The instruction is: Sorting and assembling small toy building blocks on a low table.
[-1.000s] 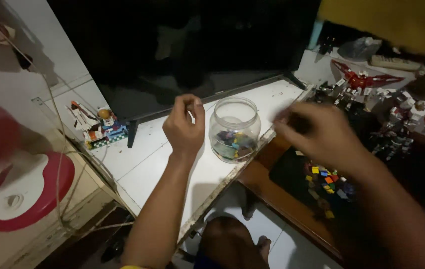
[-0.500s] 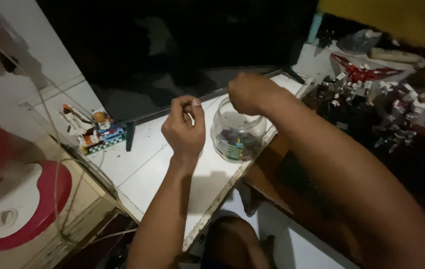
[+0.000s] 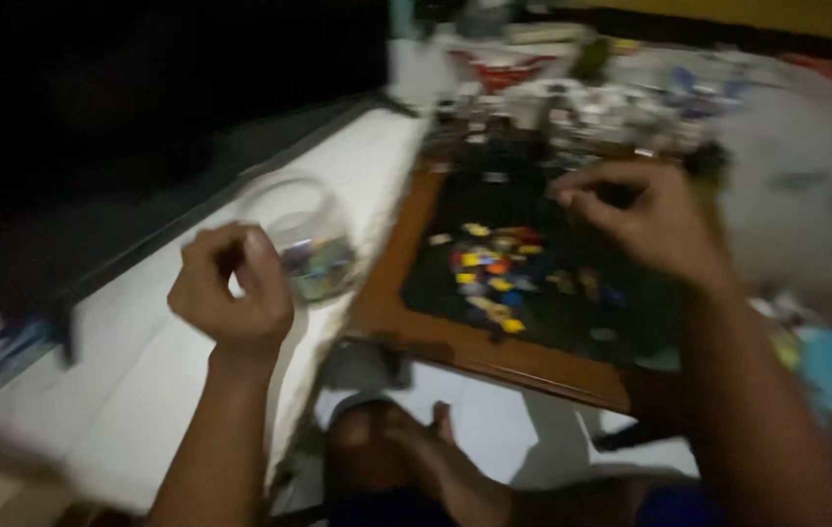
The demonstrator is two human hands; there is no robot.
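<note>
While our right hand hovers, fingers pinched, above small coloured plastic bricks on the dark wood-framed tray, we should pick singly; left hand curls loosely, contents unclear, beside the round clear glass jar.

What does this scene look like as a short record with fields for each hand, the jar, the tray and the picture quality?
left hand: loosely curled, raised over the white shelf, beside the glass jar; whether it holds anything cannot be told
right hand: over the dark tray, fingers pinched together
glass jar: round, on the shelf, small coloured pieces inside
tray: wooden rim, dark inside, loose coloured bricks scattered on it
picture quality: dim, motion-blurred
</note>
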